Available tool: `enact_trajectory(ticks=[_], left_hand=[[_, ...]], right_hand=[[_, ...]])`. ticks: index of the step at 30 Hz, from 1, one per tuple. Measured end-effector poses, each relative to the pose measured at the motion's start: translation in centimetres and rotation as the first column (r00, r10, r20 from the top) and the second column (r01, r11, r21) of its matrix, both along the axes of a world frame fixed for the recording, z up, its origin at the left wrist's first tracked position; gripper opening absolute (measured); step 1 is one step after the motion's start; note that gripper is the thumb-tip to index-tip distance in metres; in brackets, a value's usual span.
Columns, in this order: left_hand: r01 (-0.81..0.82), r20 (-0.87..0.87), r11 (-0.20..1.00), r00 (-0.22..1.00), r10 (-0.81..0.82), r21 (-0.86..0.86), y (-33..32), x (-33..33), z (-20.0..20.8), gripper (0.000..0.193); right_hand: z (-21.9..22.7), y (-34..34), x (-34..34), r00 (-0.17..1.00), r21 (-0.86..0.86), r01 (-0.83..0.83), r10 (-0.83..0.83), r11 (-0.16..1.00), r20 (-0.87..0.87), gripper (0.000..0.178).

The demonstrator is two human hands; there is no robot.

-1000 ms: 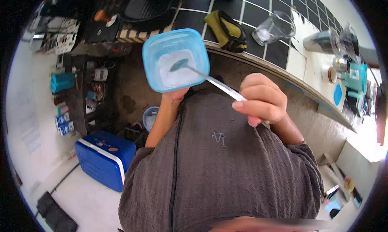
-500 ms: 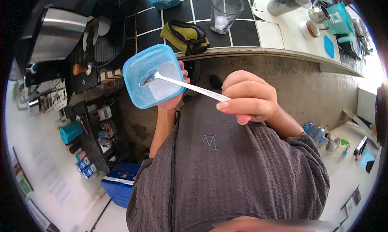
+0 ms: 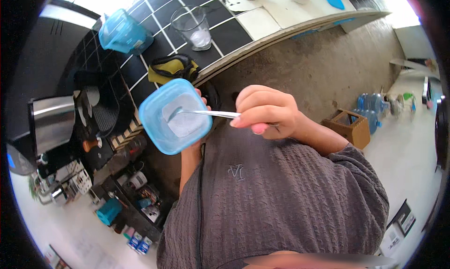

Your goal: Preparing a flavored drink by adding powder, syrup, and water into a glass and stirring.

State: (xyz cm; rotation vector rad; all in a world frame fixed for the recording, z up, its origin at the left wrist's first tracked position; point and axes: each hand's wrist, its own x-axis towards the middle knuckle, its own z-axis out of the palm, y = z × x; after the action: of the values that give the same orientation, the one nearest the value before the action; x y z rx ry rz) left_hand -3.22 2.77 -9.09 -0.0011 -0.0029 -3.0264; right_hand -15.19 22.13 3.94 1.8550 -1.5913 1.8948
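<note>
A light blue square plastic container (image 3: 151, 128) with fine white powder (image 3: 185, 124) in the bottom is held up in front of my chest. My left hand (image 3: 202, 96) grips it from its right side and below; most of that hand is hidden behind it. Between the thumb and fingers of my right hand (image 3: 269, 110) is the handle of a metal spoon (image 3: 208, 113). The spoon reaches leftward over the rim, its bowl down in the powder. On the tiled counter beyond stands a clear drinking glass (image 3: 191, 28) with some white stuff at its bottom.
An olive and black cloth item (image 3: 172, 68) lies at the counter edge (image 3: 262, 44) near the container. A blue tub (image 3: 125, 32) stands to its left. Stove and pans (image 3: 105, 112) are at far left. A cardboard box (image 3: 349, 128) and water jugs (image 3: 370, 105) stand at right.
The spoon's bowl has gone from above the container's left part down into the powder. My right hand has shifted slightly left. The view has turned, so the counter now slants.
</note>
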Motion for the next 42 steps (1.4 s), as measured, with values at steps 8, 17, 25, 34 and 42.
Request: enact_trajectory(ticks=[8, 17, 25, 34, 42], left_hand=[[0.211, 0.031, 0.977, 0.977, -0.212, 0.016, 2.0, -0.7, -0.1, 0.055], [0.095, 0.083, 0.995, 0.992, -0.095, 0.002, 6.2, -2.1, -0.6, 0.056], [-0.132, 0.039, 0.99, 0.99, 0.134, -0.046, 12.0, -6.1, -0.3, 0.069], [-0.27, 0.069, 0.96, 0.959, 0.275, -0.073, 16.3, -9.0, 0.7, 0.071], [-0.322, 0.096, 0.945, 0.94, 0.326, -0.059, 16.5, -9.8, 0.5, 0.073]], right_hand=[[1.0, 5.0, 2.7, 0.638, -0.136, 0.559, -0.32, 0.818, 0.7, 0.034], [-2.1, 16.1, -10.1, 0.307, -0.101, 0.704, -0.173, 0.703, 0.936, 0.031], [-7.5, 16.7, -27.9, 0.32, -0.074, 0.69, -0.212, 0.72, 0.923, 0.031], [-9.8, 15.2, -33.5, 0.275, -0.005, 0.612, -0.207, 0.791, 0.939, 0.034], [-10.6, 15.4, -34.3, 0.229, 0.02, 0.561, -0.179, 0.828, 0.957, 0.033]])
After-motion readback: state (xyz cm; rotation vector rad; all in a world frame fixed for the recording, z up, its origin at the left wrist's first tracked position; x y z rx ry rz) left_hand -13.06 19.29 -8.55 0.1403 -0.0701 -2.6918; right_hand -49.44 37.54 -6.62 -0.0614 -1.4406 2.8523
